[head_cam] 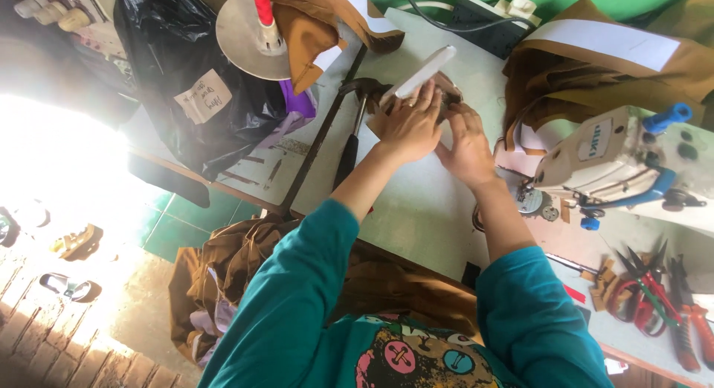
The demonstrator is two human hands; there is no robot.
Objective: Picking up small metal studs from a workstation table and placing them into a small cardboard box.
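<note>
My left hand (409, 124) presses down on a small folded piece of brown fabric (449, 87) on the white sewing table (416, 202); a flat white strip (418, 74) lies across its fingertips. My right hand (468, 146) grips the same brown piece from the right side, fingers curled over its edge. Both arms wear teal sleeves. A hammer (355, 127) with a black handle lies just left of my left hand.
A white sewing machine (617, 154) stands to the right. Brown fabric piles (595, 68) lie at the back right and hang off the near edge (245, 261). Red scissors and pliers (654, 299) lie at the right. A black plastic bag (178, 68) and a thread stand (256, 31) are at the left.
</note>
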